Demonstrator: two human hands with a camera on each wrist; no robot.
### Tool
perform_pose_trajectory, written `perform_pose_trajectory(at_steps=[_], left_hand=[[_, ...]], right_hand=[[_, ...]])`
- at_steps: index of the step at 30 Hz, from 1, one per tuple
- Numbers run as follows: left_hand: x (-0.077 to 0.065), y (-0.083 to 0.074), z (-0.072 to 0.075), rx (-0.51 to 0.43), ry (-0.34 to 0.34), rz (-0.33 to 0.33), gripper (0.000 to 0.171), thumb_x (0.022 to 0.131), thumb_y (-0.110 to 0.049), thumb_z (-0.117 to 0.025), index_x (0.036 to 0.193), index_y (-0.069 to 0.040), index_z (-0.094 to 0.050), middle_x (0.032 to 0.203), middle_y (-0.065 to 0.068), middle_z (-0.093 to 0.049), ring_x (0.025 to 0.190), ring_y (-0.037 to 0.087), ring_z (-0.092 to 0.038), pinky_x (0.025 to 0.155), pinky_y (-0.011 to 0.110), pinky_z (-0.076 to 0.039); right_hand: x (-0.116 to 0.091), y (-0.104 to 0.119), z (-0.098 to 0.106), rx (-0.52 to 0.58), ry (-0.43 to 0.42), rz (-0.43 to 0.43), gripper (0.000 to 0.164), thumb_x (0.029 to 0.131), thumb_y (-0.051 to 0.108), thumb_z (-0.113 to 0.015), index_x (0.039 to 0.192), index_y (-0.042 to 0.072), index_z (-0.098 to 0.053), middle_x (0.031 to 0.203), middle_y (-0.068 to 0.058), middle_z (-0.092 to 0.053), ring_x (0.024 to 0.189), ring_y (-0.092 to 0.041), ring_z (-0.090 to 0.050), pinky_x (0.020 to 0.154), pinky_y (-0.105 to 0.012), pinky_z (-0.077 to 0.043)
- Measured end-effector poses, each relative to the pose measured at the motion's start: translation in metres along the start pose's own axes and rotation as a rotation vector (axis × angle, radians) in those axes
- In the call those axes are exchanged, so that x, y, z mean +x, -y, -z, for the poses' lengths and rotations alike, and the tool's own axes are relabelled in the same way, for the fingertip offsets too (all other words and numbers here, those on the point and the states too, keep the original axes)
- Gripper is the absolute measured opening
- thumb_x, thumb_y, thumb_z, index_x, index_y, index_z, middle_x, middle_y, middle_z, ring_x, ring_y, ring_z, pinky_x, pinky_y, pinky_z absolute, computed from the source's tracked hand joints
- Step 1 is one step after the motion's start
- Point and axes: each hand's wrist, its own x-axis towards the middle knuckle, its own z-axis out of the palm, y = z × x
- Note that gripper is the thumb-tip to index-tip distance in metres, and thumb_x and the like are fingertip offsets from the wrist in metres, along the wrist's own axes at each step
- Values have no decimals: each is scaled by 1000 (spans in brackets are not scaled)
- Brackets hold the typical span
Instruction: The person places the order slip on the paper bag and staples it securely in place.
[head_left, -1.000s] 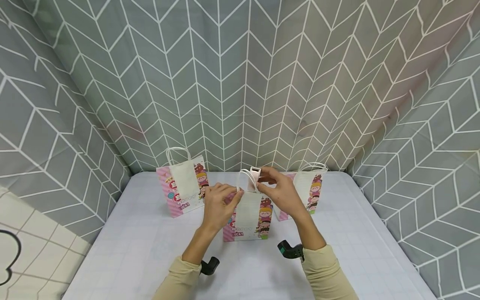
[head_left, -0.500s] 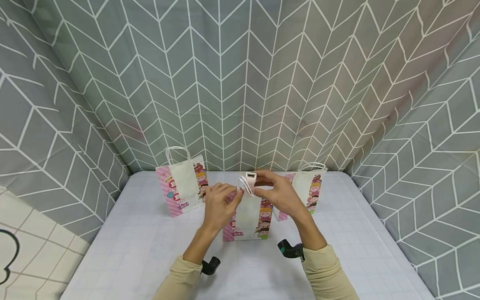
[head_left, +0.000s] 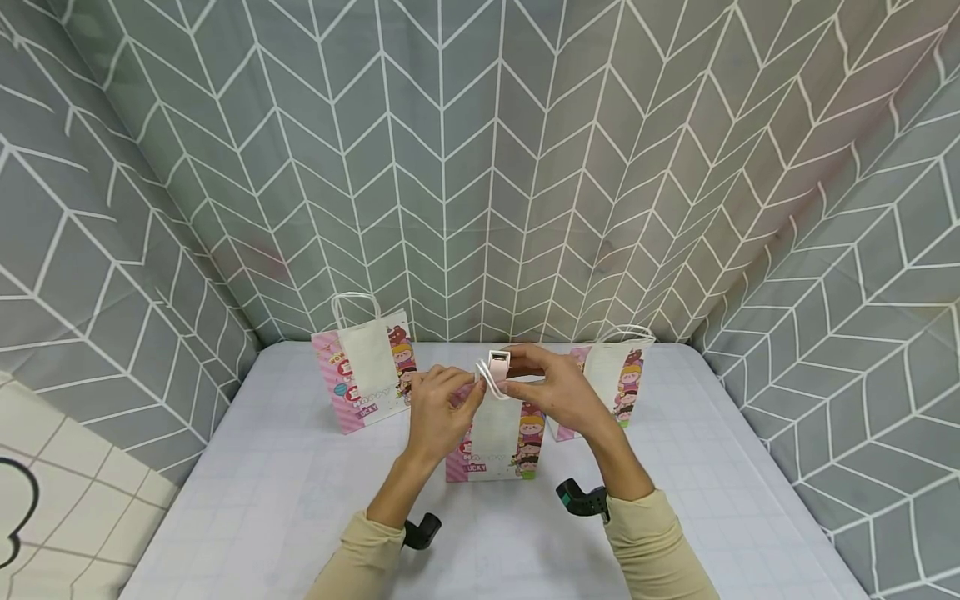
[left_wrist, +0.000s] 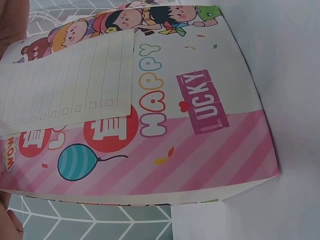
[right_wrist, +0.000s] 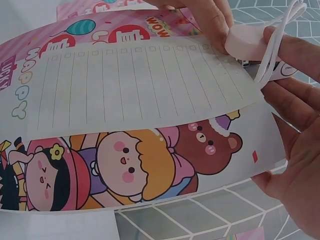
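A pink and white paper gift bag [head_left: 496, 442] with cartoon figures stands upright at the middle of the table. A lined paper sheet [right_wrist: 130, 85] lies flat against its front, up to the top edge. My left hand [head_left: 437, 410] pinches the bag's top left corner between thumb and fingers. At the top edge, my right hand [head_left: 558, 383] grips a small pale pink stapler [right_wrist: 246, 42], thumb on the near side and fingers behind. The white rope handle [right_wrist: 275, 47] is tipped toward me beside the stapler. The stapler's far part is hidden behind the bag.
Two similar bags with lined sheets on their fronts stand farther back: one left bag [head_left: 367, 375] and one right bag [head_left: 611, 379], partly behind my right hand. A white cloth covers the table [head_left: 285, 508]. Grey patterned curtains [head_left: 465, 167] hang behind and at both sides.
My right hand has brought the stapler left and lower along the bag's top edge. The rope handle has tipped down toward me. My left hand stays at the corner.
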Motion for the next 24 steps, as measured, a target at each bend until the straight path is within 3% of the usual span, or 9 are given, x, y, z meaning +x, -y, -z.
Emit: perform_pose_trajectory(at_steps=[11,18,24], left_hand=[[0,-1,-1,46,-8,0,18,89,-27,-77,91,-10,-80,86,0,-76,80,18,-62,78,42,-33],[-1,-2,-1,13,-7,9,14,87,-23,-80,92,-10,-80,86,1,-76,80,18,-61,80,44,-33],[-1,-3,0,5,0,15,11,86,-19,-80,91,-9,-79,86,1,-76,80,18,-61,80,43,-34]], right_hand=[[-1,2,0,-25,-7,-28,44,90,25,-78,130,13,-64,119,-6,-71,108,-27,-70,80,-39,-59],[-1,4,2,-37,21,-34,43,89,25,-78,129,16,-64,120,-2,-70,110,-27,-70,77,-33,-58],[-2,6,1,-115,5,-14,41,89,27,-79,126,17,-65,113,0,-74,108,-21,-70,75,-34,-57]])
